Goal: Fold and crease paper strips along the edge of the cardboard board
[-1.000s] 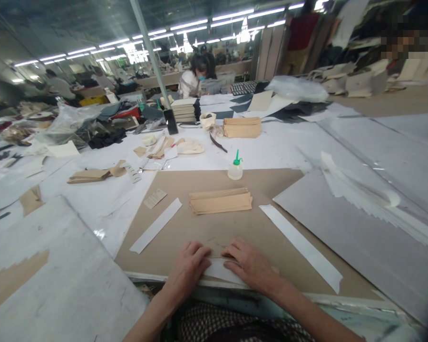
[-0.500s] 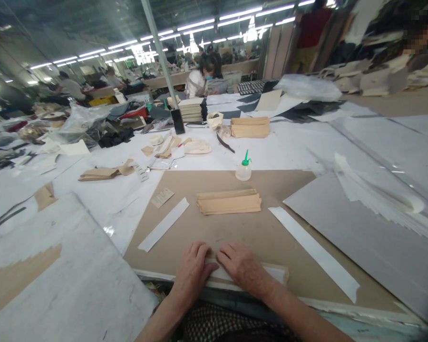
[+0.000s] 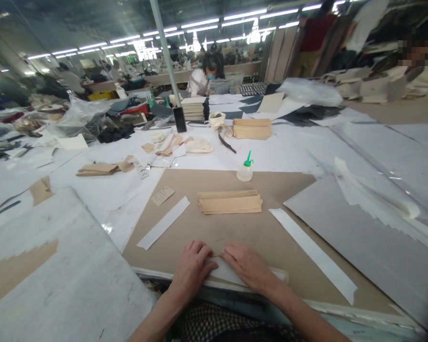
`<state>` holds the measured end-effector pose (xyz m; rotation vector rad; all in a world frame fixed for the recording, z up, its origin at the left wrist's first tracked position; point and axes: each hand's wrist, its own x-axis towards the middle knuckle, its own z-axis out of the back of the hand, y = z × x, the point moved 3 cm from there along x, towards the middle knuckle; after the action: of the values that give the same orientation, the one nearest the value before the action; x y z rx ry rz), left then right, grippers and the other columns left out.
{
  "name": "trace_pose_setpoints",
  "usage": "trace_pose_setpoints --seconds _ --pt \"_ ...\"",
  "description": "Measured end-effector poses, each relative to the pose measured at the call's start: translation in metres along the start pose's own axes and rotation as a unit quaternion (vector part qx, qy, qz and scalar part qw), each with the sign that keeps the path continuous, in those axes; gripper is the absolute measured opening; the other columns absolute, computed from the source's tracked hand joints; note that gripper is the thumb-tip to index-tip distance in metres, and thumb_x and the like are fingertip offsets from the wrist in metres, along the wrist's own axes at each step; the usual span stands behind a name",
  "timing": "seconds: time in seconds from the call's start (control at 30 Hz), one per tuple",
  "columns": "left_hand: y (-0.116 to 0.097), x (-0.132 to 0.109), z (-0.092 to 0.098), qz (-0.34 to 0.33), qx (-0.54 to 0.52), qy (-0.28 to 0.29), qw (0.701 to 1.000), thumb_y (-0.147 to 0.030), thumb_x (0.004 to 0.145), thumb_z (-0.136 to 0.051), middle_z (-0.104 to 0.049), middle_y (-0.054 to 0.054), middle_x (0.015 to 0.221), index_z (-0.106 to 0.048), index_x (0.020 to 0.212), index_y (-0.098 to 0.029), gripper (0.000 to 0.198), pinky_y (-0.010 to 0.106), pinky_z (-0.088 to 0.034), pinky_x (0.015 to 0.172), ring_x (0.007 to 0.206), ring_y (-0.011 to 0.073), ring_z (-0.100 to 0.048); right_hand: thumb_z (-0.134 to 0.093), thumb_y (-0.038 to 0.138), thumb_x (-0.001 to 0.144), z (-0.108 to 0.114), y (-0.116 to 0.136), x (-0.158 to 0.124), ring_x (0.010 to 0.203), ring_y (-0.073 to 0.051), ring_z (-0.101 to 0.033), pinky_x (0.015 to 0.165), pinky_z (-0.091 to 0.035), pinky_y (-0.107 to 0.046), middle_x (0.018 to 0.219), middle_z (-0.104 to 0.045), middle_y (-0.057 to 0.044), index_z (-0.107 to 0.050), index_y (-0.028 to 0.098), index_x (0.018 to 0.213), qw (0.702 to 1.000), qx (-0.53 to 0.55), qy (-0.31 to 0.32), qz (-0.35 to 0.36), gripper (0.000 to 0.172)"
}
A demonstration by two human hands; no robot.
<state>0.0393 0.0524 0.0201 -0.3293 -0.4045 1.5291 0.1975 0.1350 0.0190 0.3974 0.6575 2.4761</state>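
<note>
Left hand (image 3: pixel 192 266), right hand (image 3: pixel 248 267): both flat, unclenched, pressing white strip (image 3: pixel 224 274) beneath palms; fingertips now nearer together than before, seemingly smoothing it. Tan stack (image 3: pixel 230 202) lies beyond fingertips.

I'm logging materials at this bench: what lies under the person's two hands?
A white strip lies on the brown board, pressed flat by the left hand and right hand. Its parts beneath the palms are covered.

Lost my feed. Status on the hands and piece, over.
Left hand, right hand flat on white strip, near edge of cardboard. Tan stack beyond, apart. Nothing obstructing.
</note>
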Motion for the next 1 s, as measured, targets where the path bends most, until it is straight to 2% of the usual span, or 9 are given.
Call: trace_pose_setpoints --seconds 0.13,0.27,0.37,0.47,0.57,0.67,0.77,0.83,1.0 --pt "0.002 0.004 0.004 -0.011 0.007 0.013 1.0 -0.03 0.088 -0.07 -0.062 0.003 0.101 -0.063 0.096 -0.023 0.012 0.039 -0.044 0.085 0.099 0.0234 -0.054 -0.064 0.019 0.093 0.006 -0.007 -0.012 0.088 -0.02 -0.061 0.076 -0.047 -0.03 0.09 -0.067 -0.002 -0.066 0.02 0.092 1.0 0.01 0.008 -0.011 0.003" --pt "-0.001 0.011 0.007 -0.053 0.009 0.024 0.998 -0.029 0.093 -0.064 -0.064 0.003 0.102 -0.065 0.101 -0.025 0.01 0.039 -0.043 0.086 0.099 0.0226 -0.054 -0.068 0.016 0.089 0.003 -0.009 -0.018 0.093 -0.021 -0.06 0.08 -0.047 -0.032 0.094 -0.066 -0.003 -0.065 0.02 0.094 1.0 0.016 -0.001 -0.023 0.007" --pt "-0.003 0.016 0.004 -0.09 0.014 0.037 0.995 -0.027 0.098 -0.055 -0.064 0.003 0.096 -0.067 0.097 -0.024 0.012 0.035 -0.043 0.083 0.094 0.0206 -0.055 -0.07 0.016 0.089 0.001 -0.01 -0.018 0.095 -0.021 -0.06 0.082 -0.048 -0.032 0.095 -0.064 -0.002 -0.065 0.02 0.094 1.0 0.021 -0.002 -0.018 0.009" --pt "-0.003 0.017 0.001 -0.114 0.023 0.044 0.992 -0.026 0.1 -0.05 -0.063 0.003 0.091 -0.067 0.092 -0.022 0.019 0.033 -0.045 0.081 0.091 0.0194 -0.054 -0.068 0.015 0.091 0.001 -0.011 -0.02 0.094 -0.021 -0.059 0.082 -0.049 -0.032 0.094 -0.064 -0.003 -0.066 0.021 0.094 1.0 0.019 -0.002 -0.007 0.007" --pt "-0.003 0.014 -0.001 -0.131 0.036 0.05 0.989 -0.025 0.1 -0.049 -0.063 0.004 0.093 -0.066 0.095 -0.021 0.018 0.034 -0.045 0.082 0.091 0.0203 -0.053 -0.062 0.014 0.094 0.0 -0.012 -0.024 0.093 -0.021 -0.058 0.082 -0.049 -0.032 0.094 -0.063 -0.003 -0.068 0.021 0.096 1.0 0.014 -0.001 0.005 0.009" --pt "-0.005 0.007 -0.002 -0.165 0.08 0.06 0.981 -0.025 0.098 -0.052 -0.063 0.005 0.098 -0.064 0.103 -0.02 0.013 0.036 -0.046 0.083 0.092 0.0219 -0.052 -0.061 0.013 0.095 -0.001 -0.011 -0.029 0.092 -0.022 -0.057 0.081 -0.05 -0.033 0.094 -0.063 -0.005 -0.069 0.02 0.1 0.999 -0.028 -0.01 0.036 0.011" --pt "-0.01 -0.002 -0.003 -0.196 0.142 0.071 0.968 -0.025 0.096 -0.055 -0.062 0.006 0.102 -0.06 0.112 -0.019 0.017 0.038 -0.047 0.083 0.094 0.0234 -0.051 -0.061 0.013 0.095 -0.001 -0.008 -0.034 0.093 -0.023 -0.056 0.081 -0.051 -0.034 0.098 -0.063 -0.007 -0.067 0.016 0.106 0.992 -0.087 -0.025 0.09 0.013" --pt "-0.014 -0.006 -0.003 -0.194 0.163 0.078 0.964 -0.024 0.096 -0.056 -0.061 0.007 0.104 -0.058 0.117 -0.017 0.022 0.038 -0.048 0.085 0.096 0.0241 -0.051 -0.059 0.014 0.096 -0.001 -0.005 -0.037 0.094 -0.023 -0.055 0.082 -0.051 -0.034 0.101 -0.063 -0.008 -0.066 0.014 0.111 0.986 -0.109 -0.031 0.123 0.016" --pt "-0.026 -0.01 -0.006 -0.137 0.183 0.088 0.97 -0.022 0.097 -0.053 -0.059 0.005 0.099 -0.057 0.118 -0.018 0.022 0.038 -0.05 0.081 0.092 0.0238 -0.051 -0.057 0.016 0.098 0.001 -0.003 -0.039 0.094 -0.022 -0.055 0.084 -0.052 -0.034 0.102 -0.063 -0.01 -0.063 0.009 0.116 0.976 -0.131 -0.044 0.167 0.021"
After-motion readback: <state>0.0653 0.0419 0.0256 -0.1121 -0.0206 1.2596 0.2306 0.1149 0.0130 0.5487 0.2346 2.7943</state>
